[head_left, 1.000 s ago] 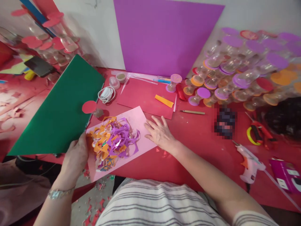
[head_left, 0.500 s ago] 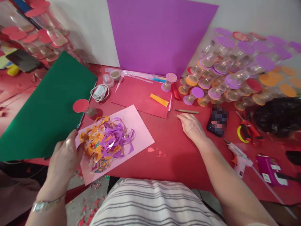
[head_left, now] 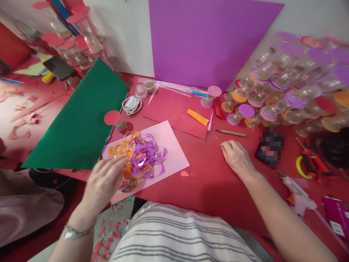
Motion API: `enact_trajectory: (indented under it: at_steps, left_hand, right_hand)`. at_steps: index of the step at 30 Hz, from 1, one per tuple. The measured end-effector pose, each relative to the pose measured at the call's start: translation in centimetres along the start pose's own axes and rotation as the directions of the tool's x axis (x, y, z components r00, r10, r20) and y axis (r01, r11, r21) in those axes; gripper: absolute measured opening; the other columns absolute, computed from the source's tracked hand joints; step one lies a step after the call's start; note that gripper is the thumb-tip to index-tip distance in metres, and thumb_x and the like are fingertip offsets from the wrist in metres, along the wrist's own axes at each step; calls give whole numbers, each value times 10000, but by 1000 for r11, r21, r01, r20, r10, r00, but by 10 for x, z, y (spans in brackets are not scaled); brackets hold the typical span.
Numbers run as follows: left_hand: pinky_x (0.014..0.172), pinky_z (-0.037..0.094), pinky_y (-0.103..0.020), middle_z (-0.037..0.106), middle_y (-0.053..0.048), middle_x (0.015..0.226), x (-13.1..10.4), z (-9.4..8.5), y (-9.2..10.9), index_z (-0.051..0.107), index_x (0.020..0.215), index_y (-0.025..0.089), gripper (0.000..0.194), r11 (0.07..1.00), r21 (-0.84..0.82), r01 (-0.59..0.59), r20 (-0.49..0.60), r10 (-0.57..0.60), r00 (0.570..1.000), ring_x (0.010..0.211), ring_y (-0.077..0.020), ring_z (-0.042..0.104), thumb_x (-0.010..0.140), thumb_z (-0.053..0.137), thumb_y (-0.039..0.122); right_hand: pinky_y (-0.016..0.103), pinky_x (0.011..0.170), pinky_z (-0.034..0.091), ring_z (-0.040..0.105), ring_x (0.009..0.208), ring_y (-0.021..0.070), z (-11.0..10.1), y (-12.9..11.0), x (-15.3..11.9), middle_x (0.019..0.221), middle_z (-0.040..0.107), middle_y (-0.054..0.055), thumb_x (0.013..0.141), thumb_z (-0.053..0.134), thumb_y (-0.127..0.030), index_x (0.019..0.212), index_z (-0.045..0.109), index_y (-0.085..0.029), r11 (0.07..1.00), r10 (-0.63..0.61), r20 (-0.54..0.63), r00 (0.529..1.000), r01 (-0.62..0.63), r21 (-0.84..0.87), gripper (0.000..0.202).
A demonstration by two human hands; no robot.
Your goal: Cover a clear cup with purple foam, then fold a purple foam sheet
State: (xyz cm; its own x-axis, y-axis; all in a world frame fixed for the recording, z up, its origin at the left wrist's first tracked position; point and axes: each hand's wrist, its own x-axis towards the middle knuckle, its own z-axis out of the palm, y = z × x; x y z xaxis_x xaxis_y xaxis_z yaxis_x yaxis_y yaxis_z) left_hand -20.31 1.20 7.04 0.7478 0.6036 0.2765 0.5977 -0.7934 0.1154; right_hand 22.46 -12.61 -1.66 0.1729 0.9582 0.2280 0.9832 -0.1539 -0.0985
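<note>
Left hand (head_left: 105, 180) reaches over the near left part of a pile of orange and purple scraps (head_left: 147, 156), left of centre in the frame. Its fingers lie close together, gently bent; the thumb is hidden, so I cannot tell whether it pinches anything. Half a second ago it was at the left edge of the pink sheet (head_left: 173, 145) under the pile. Now it is above the scraps, and neither hand visibly grips the sheet, though its left edge is partly covered from where I stand.

Right hand (head_left: 236, 156), right of centre, is at the red table (head_left: 207, 185), well apart from the sheet and just below a thin tool (head_left: 231, 133). Its fingers are drawn together; I see nothing in them.

Close around, a green board (head_left: 79, 120) and a red-topped hourglass (head_left: 112, 118) crowd the sheet's left side. The sheet's near left corner juts past the table edge, above scraps on the floor (head_left: 109, 240), so pieces there might easily slip off. Beyond it lie a white cable (head_left: 132, 104) and a red sheet (head_left: 174, 112) bearing an orange strip (head_left: 197, 117). Stacked hourglasses (head_left: 275, 98) fill the upper right; pliers (head_left: 317, 165) and a glue gun (head_left: 300, 194) sit lower right.
</note>
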Motion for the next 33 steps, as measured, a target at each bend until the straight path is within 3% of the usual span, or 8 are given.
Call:
enact_trajectory:
  at_steps: [2,4,7,12,19,24,28,33]
  left_hand:
    - [950,478,-329,728,-76,1166,2,5,19,598,1312,226,387,976,-106,-193,45,198,979,1040,-193,643,991,405,129]
    - [915,475,-339,700,-71,1242,2,12,35,576,1351,237,446,951,-132,-281,84,293,952,1054,-206,621,990,359,91]
    - [897,477,-355,658,-95,1308,0,21,42,580,1336,217,441,957,-115,-267,57,275,960,1073,-221,594,986,355,71]
    - [910,489,-391,617,-144,1348,-3,29,23,594,1304,172,360,978,-50,-203,59,206,977,1091,-248,579,983,436,128]
    - [833,497,-415,622,-135,1339,13,33,18,670,1217,214,296,1000,19,8,40,-9,999,966,-253,577,985,495,269]
    - [896,500,-402,586,-141,1384,12,24,20,669,1162,196,248,992,-117,-37,-27,34,999,1065,-246,588,991,498,253]
    - [921,501,-404,642,-132,1253,3,13,22,665,1148,204,215,991,-119,-52,-74,43,996,1060,-244,599,973,545,242]
    - [780,521,-274,693,-50,926,-6,17,33,641,1171,208,244,945,-246,-213,-74,201,977,823,-160,636,955,547,143]
  right_hand:
    - [331,765,476,560,782,216,4,1,1,806,592,86,948,421,-221,861,635,-196,1000,1,-22,1000,-1,-1,232]
    - [317,739,480,572,763,207,6,3,2,812,588,81,938,425,-208,872,621,-195,1000,1,-38,999,-1,0,207]
    - [307,702,482,583,742,201,8,4,0,820,587,78,932,430,-204,889,609,-195,1000,1,-50,999,-1,0,184]
    - [327,744,488,586,777,211,1,0,-7,845,606,82,956,434,-231,912,615,-197,1000,-24,-55,998,24,-4,190]
    - [341,727,456,546,768,222,2,-5,-14,821,590,90,963,412,-239,904,634,-197,996,22,-75,997,-29,-89,234]
    - [336,696,449,529,731,222,3,-1,-14,803,586,98,970,399,-258,876,625,-189,999,30,-81,996,-34,-38,254]
    - [346,680,455,526,728,233,-3,-9,-6,788,573,103,978,378,-270,879,618,-184,999,39,-111,993,-38,12,274]
    - [335,805,474,563,858,223,-15,-70,33,884,601,100,992,319,-203,980,635,-200,998,-30,-87,996,35,58,316]
